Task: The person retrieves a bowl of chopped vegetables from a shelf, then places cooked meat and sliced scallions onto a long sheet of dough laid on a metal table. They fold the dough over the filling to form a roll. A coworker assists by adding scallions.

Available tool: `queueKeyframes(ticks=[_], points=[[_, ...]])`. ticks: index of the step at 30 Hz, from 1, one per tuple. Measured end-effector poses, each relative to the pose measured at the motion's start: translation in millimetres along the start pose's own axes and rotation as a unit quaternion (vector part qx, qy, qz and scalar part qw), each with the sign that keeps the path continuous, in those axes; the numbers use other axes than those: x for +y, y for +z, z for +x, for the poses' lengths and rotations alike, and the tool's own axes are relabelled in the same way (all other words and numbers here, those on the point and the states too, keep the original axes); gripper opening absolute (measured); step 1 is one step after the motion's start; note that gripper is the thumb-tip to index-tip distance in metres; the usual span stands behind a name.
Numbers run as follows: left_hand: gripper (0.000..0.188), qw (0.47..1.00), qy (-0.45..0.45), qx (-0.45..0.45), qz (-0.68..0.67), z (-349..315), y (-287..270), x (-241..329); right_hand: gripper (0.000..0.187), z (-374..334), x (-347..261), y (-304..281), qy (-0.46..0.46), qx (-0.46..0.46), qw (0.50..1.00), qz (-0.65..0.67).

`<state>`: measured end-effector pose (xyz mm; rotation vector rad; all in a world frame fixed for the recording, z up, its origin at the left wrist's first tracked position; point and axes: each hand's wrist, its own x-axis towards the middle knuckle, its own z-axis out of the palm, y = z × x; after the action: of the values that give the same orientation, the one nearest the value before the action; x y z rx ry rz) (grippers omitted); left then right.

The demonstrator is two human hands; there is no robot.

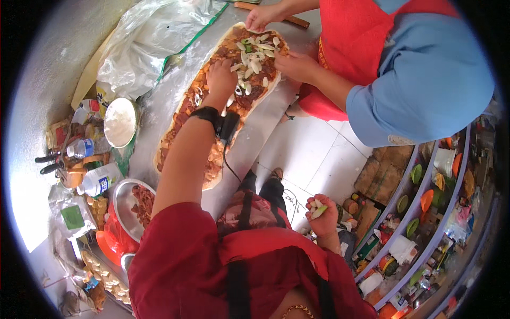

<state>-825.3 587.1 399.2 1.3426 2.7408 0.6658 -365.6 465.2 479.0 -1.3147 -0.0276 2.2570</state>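
A long sheet of dough (156,159), spread with brown chopped meat filling (183,119), lies on the metal table. White sliced scallion pieces (254,65) are scattered over its far end. My left hand (222,80) rests on the filling beside these slices, its fingers stretched out and partly apart; a dark band with a small device is on that wrist. My right hand (324,218) is cupped, palm up, around more scallion pieces (318,208), away from the table. Across from me, a co-worker's hands (297,66) touch the dough's far edge and side.
A clear plastic sheet (154,42) and a bowl of white flour (120,123) are at the left. Nearer stands a metal bowl (123,207) with meat filling, beside bottles (101,179). A wooden rolling pin (295,20) lies at the far edge. Crowded shelves (409,228) line the right.
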Motion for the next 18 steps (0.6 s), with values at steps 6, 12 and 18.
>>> queueKeyframes(ticks=[6, 12, 18], points=[[0.023, 0.985, -0.035, -0.167, 0.022, 23.0, -4.7, -14.6, 0.023, -1.2, 12.6, 15.3, -0.01, -0.009, 1.0, -0.008], [0.03, 0.992, 0.101, -0.05, -0.059, 16.6, 10.6, 10.4, 0.024, 1.5, 13.4, 29.3, -0.018, -0.001, 0.999, -0.051], [0.018, 0.978, 0.157, -0.138, 0.002, 36.7, 10.3, 21.3, 0.03, -4.7, 11.0, 26.3, -0.041, -0.027, 0.997, -0.067]])
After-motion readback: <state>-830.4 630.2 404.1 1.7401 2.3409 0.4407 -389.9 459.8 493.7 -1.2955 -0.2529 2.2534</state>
